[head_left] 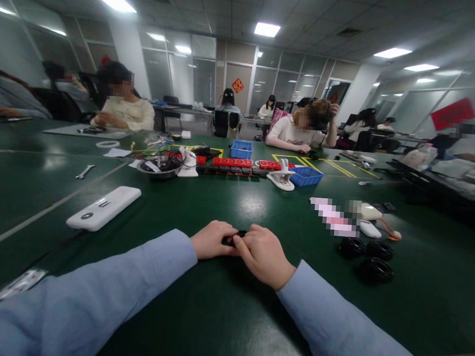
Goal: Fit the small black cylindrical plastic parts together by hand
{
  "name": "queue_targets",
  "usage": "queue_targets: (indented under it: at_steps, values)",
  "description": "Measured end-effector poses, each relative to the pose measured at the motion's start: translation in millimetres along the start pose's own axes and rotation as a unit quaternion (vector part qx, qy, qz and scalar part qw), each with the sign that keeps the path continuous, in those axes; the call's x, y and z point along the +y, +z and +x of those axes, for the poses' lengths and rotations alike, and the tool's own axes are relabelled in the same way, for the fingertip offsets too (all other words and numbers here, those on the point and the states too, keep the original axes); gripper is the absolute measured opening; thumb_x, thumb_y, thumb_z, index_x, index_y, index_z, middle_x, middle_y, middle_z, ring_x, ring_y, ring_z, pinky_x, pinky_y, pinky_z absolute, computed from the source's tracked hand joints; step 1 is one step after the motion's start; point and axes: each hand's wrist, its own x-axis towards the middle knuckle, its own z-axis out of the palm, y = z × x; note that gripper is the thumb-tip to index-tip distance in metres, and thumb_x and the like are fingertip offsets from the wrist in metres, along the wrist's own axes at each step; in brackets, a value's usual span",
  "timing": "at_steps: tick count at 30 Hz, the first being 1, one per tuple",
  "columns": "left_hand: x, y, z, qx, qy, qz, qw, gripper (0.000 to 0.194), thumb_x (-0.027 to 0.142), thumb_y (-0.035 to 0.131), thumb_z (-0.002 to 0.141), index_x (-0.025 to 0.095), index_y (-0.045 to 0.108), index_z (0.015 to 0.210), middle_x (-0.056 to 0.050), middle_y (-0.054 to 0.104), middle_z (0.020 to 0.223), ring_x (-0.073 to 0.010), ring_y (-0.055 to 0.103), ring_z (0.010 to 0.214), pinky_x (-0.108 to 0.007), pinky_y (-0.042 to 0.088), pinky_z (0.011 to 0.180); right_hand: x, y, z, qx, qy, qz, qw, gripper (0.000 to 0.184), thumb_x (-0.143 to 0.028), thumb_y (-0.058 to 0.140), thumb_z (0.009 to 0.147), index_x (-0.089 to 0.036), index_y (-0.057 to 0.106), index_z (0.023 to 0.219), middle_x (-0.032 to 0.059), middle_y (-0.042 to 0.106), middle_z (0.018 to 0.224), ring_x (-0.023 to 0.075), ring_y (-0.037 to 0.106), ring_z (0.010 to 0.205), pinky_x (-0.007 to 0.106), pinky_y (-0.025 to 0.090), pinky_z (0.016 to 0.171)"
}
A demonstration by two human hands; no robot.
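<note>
Just above the green tabletop (228, 313), my left hand (213, 240) and my right hand (265, 257) meet in the middle of the head view. Between them is a small black object (239, 234), mostly covered by the fingers, so its kind does not show. My left fingers are closed on its left side. On the other side, my right thumb and curled fingers press against it. To the right of my hands lie three black coils (378, 269), which look like bundled cable.
A white power bank (104, 208) with a black cable lies left, near a wrench (85, 171). Ahead stand a metal bowl (159, 168), a red strip (232, 162), a white clamp (281, 175) and blue bins (306, 176). Several people sit beyond.
</note>
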Motion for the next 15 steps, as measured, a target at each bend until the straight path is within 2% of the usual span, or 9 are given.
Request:
queue_targets:
  at_steps: [3, 9, 12, 15]
  values:
    - [-0.2, -1.0, 0.4, -0.005, 0.002, -0.026, 1.000, 0.032, 0.047, 0.063, 0.074, 0.016, 0.055, 0.068, 0.002, 0.053, 0.068, -0.0131, 0.050, 0.066, -0.024, 0.034, 0.062, 7.1, 1.2, 2.2, -0.004, 0.040, -0.003, 0.999, 0.048, -0.031, 0.028, 0.095, -0.017, 0.068, 0.072, 0.0048, 0.065, 0.065, 0.0156, 0.052, 0.066, 0.028, 0.032, 0.064]
    - [2.3, -3.8, 0.2, -0.005, 0.004, -0.029, 1.000, 0.033, 0.046, 0.065, 0.072, 0.016, 0.053, 0.068, 0.002, 0.052, 0.067, -0.0134, 0.049, 0.066, -0.025, 0.034, 0.062, 20.6, 6.1, 8.3, -0.004, 0.193, 0.070, 0.979, 0.049, -0.045, 0.025, 0.095, -0.017, 0.060, 0.074, 0.0036, 0.062, 0.073, 0.0138, 0.053, 0.066, 0.025, 0.026, 0.055]
    - [4.2, -5.2, 0.0, -0.004, 0.000, -0.028, 1.000, 0.034, 0.047, 0.065, 0.073, 0.016, 0.051, 0.068, 0.003, 0.051, 0.067, -0.0133, 0.049, 0.065, -0.025, 0.034, 0.063, 23.4, 6.9, 9.3, 0.005, 0.207, 0.090, 0.974, 0.045, -0.044, 0.027, 0.094, -0.017, 0.057, 0.075, 0.0031, 0.060, 0.073, 0.0135, 0.051, 0.067, 0.025, 0.026, 0.055]
    - [5.2, -6.3, 0.0, -0.008, -0.006, -0.028, 1.000, 0.034, 0.047, 0.065, 0.073, 0.016, 0.050, 0.067, 0.003, 0.051, 0.066, -0.0132, 0.049, 0.065, -0.025, 0.034, 0.062, 24.8, 5.6, 8.8, 0.025, 0.194, 0.109, 0.975, 0.041, -0.042, 0.029, 0.094, -0.017, 0.055, 0.074, 0.0023, 0.058, 0.072, 0.0128, 0.049, 0.066, 0.025, 0.027, 0.056]
